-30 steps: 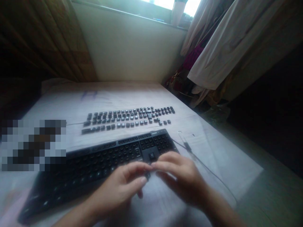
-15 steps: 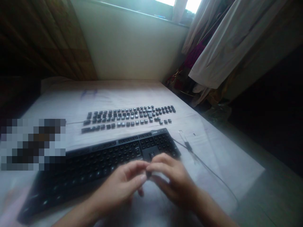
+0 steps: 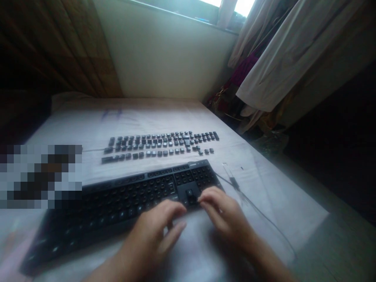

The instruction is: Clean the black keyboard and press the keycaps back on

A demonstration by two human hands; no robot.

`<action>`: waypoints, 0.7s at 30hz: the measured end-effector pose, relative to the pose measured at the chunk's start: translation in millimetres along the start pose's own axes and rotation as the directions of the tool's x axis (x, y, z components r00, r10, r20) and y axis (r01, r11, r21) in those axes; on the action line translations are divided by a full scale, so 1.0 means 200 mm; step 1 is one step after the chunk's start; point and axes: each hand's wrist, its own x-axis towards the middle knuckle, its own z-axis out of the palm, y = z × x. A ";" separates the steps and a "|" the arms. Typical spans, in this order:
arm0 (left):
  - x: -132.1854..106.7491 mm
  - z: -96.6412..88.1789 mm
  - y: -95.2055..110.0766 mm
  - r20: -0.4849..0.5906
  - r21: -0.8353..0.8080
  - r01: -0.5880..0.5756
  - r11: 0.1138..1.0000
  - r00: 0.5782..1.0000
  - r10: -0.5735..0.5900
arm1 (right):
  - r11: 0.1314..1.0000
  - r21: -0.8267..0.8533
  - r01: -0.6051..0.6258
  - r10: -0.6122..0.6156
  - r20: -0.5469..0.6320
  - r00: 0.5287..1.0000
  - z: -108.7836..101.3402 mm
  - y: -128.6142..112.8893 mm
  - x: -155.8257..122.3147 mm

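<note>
A black keyboard [image 3: 126,203] with most of its keycaps off lies slanted in front of me, small sockets showing in rows. My left hand [image 3: 161,231] is just below its front edge, thumb and fingers apart with nothing between them. My right hand [image 3: 220,209] is at the lower right part of the keyboard, by the arrow-key area, fingertips pinched together. A small dark keycap [image 3: 194,199] seems to be at those fingertips, though blur hides its outline. Beyond the keyboard, loose black keycaps [image 3: 158,143] are laid out in rows on the white cloth.
A white cloth [image 3: 264,196] covers the bed or table. To the keyboard's right lie a cable [image 3: 264,215] and a thin metal wire tool [image 3: 227,170]. A pixelated patch hides something at left. Hanging clothes [image 3: 273,70] are at the back right, below a window.
My hands have parted. The small dark keycap was between both hands' fingertips; my left hand has let go, and my right hand has moved up and right to the arrow-key area.
</note>
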 end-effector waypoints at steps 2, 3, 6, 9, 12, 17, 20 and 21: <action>-0.01 0.02 -0.02 -0.043 0.078 -0.119 0.990 0.992 0.122 | 0.997 0.062 -0.045 0.041 0.063 0.997 0.00 -0.04 0.00; -0.01 0.03 -0.03 -0.052 0.090 -0.141 0.986 0.988 0.146 | 0.993 0.095 -0.065 0.056 0.095 0.994 0.01 -0.06 0.00; 0.00 0.04 -0.04 -0.065 0.083 -0.126 0.989 0.989 0.132 | 0.980 0.160 -0.117 0.093 0.147 0.985 0.05 -0.10 0.01; 0.02 0.03 -0.03 -0.058 -0.003 -0.038 0.999 0.998 0.038 | 0.983 0.148 -0.110 0.097 0.098 0.990 0.08 -0.10 0.01; 0.04 0.02 -0.02 -0.027 -0.163 0.085 0.983 0.996 -0.090 | 0.994 0.109 0.004 -0.007 0.027 1.000 0.09 -0.10 0.00; 0.04 0.02 0.00 0.043 -0.357 0.251 0.900 0.967 -0.252 | 0.980 -0.087 0.181 -0.187 -0.064 0.980 0.09 -0.11 -0.01; 0.04 0.02 0.01 0.037 -0.297 0.228 0.927 0.973 -0.227 | 0.975 -0.131 0.181 -0.189 -0.058 0.980 0.09 -0.12 -0.02; 0.04 0.02 0.01 0.038 -0.265 0.211 0.941 0.977 -0.209 | 0.976 -0.130 0.173 -0.180 -0.041 0.983 0.09 -0.11 -0.02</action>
